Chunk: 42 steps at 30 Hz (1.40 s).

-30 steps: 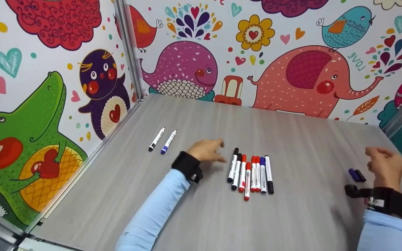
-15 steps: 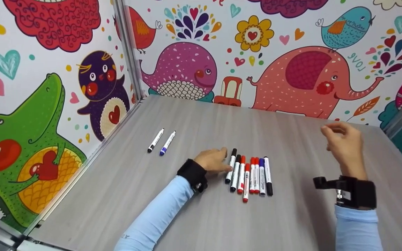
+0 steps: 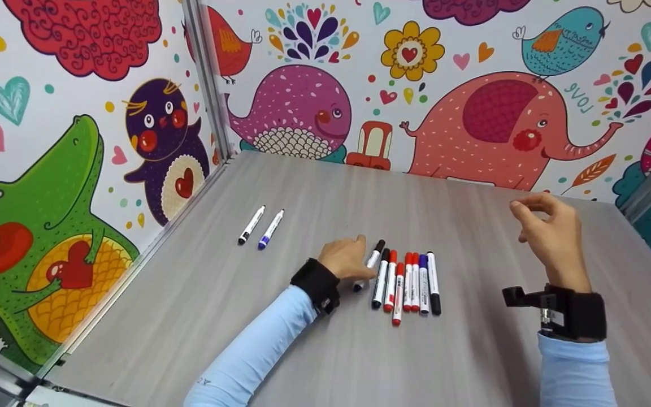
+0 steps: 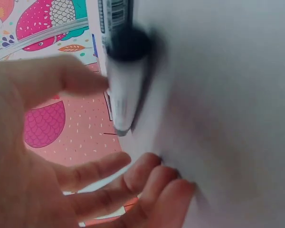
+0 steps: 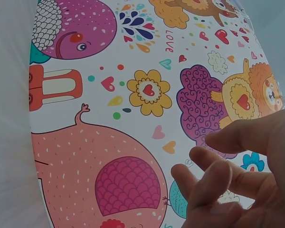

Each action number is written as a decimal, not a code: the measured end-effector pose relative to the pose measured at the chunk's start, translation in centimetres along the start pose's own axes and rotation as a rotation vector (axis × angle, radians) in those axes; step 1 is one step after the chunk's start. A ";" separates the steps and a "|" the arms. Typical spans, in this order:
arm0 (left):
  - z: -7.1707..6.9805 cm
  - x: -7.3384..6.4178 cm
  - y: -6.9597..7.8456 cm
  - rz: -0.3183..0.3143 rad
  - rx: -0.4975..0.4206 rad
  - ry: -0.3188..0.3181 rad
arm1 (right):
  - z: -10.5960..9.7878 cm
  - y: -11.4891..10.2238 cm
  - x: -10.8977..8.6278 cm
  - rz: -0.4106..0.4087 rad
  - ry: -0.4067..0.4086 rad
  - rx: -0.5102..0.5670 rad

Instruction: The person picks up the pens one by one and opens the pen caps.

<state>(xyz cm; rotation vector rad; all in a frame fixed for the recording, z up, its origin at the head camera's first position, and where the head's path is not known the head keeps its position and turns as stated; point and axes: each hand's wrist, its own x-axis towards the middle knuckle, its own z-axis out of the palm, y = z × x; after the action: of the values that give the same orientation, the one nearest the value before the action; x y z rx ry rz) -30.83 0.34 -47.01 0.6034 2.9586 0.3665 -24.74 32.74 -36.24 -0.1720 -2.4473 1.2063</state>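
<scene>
My left hand (image 3: 343, 258) is at the left end of a row of whiteboard markers. Its thumb touches a black-capped marker (image 3: 376, 255), which lies tilted and a little apart from the row. In the left wrist view this marker (image 4: 125, 90) is blurred, the thumb at its side and the other fingers spread loosely below. Beside it lie several more markers, among them a red one (image 3: 398, 295) that sticks out toward me. Off to the right, my right hand (image 3: 556, 237) hovers over the table with loosely bent fingers and nothing in them.
Farther left on the table (image 3: 190, 299), a black-ended marker (image 3: 252, 224) and a blue-ended marker (image 3: 271, 228) lie side by side. Printed panels (image 3: 297, 113) stand along the back and left edges. The right forearm covers part of the table's right side.
My left hand reached the row and drew its leftmost marker slightly left, tilting it. My right hand moved left, away from the two dark pieces at the right that are now hidden.
</scene>
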 end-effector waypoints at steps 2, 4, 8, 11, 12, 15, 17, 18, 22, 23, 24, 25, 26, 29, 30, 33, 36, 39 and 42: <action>0.1 0.0 -0.2 -0.004 -0.003 0.017 | 0.1 -0.1 -0.1 -0.011 -0.004 0.001; 0.3 0.1 -0.6 -0.005 -0.016 0.031 | 0.3 -0.1 -0.1 -0.022 -0.006 0.001; 0.4 0.4 -1.3 -0.010 -0.050 0.052 | 0.5 -0.3 -0.2 -0.038 0.001 -0.010; 0.3 0.6 -1.7 -0.023 -0.075 0.069 | 0.6 -0.3 -0.3 -0.044 -0.007 -0.013; 0.3 0.7 -1.8 -0.028 -0.089 0.074 | 0.6 -0.3 -0.3 -0.045 -0.011 -0.015; 0.1 0.8 -1.9 -0.036 -0.119 0.090 | 0.7 -0.3 -0.4 -0.049 -0.022 -0.016; 0.0 0.8 -1.9 -0.035 -0.129 0.096 | 0.8 -0.3 -0.5 -0.057 -0.021 -0.019; -0.1 0.9 -1.9 -0.031 -0.134 0.103 | 0.8 -0.3 -0.5 -0.061 -0.019 -0.021; -0.4 0.8 -1.6 -0.013 -0.155 0.136 | 1.1 -0.3 -0.5 -0.073 -0.023 -0.026; -0.5 0.8 -1.5 -0.010 -0.170 0.144 | 1.2 -0.4 -0.6 -0.074 -0.025 -0.029; -0.6 0.8 -1.4 -0.008 -0.187 0.153 | 1.3 -0.5 -0.6 -0.075 -0.028 -0.030; -0.6 0.8 -1.4 -0.005 -0.204 0.160 | 1.3 -0.5 -0.6 -0.075 -0.033 -0.033; -0.7 0.8 -1.3 -0.002 -0.220 0.169 | 1.4 -0.6 -0.6 -0.076 -0.038 -0.036; -0.8 0.7 -1.0 0.034 -0.271 0.215 | 1.6 -0.8 -0.7 -0.082 -0.054 -0.045; -0.9 0.7 -0.9 0.051 -0.288 0.233 | 1.6 -0.9 -0.7 -0.084 -0.057 -0.046; -1.3 0.6 -0.5 0.116 -0.328 0.277 | 1.9 -1.0 -0.8 -0.095 -0.062 -0.044; -2.0 0.4 0.5 0.165 -0.381 0.287 | 2.2 -1.1 -0.8 -0.111 -0.056 -0.046; -2.6 0.2 1.9 0.199 -0.425 0.289 | 2.6 -1.3 -0.8 -0.138 -0.057 -0.051; -3.2 -0.1 3.3 0.231 -0.414 0.314 | 3.4 -1.6 -1.0 -0.178 -0.073 -0.060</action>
<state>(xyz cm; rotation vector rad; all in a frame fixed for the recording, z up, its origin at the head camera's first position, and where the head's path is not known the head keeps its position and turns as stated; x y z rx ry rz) -29.94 2.58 -43.10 0.8990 2.9492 1.1572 -25.07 28.99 -37.12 0.0735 -2.5022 1.0804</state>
